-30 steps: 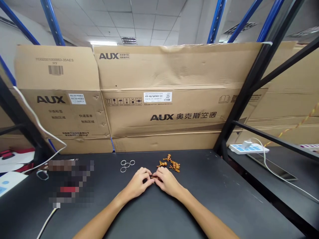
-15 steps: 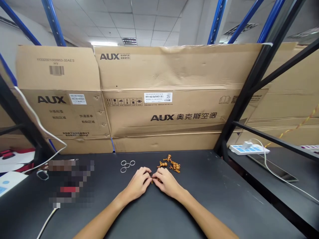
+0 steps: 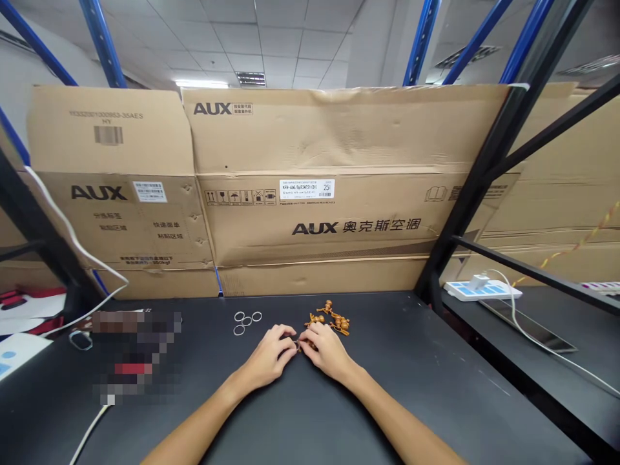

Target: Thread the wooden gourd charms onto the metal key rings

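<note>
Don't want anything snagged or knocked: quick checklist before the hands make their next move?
1. Both hands at the small brown piece: ok, left grip and right grip meet at it.
2. Piece firmly pinched: cannot tell, the fingers mostly cover it.
3. Silver rings clear of the left grip: ok, all four lie beyond it to the left, apart from it.
4. Brown gourd-shaped charms well clear of the right grip: not ok, they lie just beyond it.
5. Power strip out of the way: ok, far right, past the black frame.
</note>
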`<action>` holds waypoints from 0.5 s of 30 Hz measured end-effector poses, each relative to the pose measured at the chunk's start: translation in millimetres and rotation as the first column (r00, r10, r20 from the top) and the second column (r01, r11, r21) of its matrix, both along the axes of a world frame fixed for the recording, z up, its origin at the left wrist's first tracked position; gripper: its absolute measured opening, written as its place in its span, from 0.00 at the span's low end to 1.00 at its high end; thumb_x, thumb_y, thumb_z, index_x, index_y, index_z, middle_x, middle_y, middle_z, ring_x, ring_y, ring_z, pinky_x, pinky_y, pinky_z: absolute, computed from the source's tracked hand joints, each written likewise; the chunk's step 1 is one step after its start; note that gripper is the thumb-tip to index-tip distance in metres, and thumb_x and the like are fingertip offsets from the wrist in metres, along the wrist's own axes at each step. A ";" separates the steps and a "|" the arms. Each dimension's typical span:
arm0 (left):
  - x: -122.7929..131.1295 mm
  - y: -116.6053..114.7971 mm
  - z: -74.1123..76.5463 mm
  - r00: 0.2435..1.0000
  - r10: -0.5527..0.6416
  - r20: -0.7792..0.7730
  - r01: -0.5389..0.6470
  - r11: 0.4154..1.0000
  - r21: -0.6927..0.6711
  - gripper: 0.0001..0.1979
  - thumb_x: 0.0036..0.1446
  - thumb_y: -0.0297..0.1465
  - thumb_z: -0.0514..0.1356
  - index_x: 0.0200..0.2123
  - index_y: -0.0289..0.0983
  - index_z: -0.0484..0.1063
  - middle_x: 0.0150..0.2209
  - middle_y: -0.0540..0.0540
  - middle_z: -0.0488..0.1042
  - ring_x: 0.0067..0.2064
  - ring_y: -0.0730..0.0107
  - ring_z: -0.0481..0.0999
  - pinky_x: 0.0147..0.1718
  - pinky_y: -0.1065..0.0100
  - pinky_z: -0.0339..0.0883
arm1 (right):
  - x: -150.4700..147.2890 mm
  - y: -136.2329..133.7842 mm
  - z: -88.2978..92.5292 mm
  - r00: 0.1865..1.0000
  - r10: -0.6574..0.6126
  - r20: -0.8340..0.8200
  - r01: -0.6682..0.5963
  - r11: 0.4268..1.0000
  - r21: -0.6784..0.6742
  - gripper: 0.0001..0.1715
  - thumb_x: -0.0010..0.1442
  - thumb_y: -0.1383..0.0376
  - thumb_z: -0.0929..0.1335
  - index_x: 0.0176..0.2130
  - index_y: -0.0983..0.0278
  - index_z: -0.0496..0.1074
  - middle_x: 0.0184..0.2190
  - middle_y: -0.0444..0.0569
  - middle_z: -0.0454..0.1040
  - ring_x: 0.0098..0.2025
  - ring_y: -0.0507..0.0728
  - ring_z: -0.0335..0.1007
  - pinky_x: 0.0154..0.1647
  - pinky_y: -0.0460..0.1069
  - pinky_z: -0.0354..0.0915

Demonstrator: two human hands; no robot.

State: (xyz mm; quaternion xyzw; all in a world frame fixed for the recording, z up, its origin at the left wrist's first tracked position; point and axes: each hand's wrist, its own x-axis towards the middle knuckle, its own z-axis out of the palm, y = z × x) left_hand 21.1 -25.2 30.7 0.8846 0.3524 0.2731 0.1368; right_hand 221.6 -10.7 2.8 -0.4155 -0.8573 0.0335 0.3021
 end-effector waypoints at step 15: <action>-0.3 -0.1 -2.7 1.000 0.012 -0.016 -0.012 1.000 0.025 0.08 0.61 0.31 0.55 0.30 0.39 0.70 0.51 0.44 0.66 0.51 0.60 0.66 0.51 0.55 0.62 | -0.1 -0.9 3.4 1.000 -0.010 -0.008 0.010 0.999 -0.038 0.04 0.62 0.67 0.65 0.36 0.62 0.71 0.34 0.47 0.71 0.39 0.56 0.67 0.40 0.50 0.59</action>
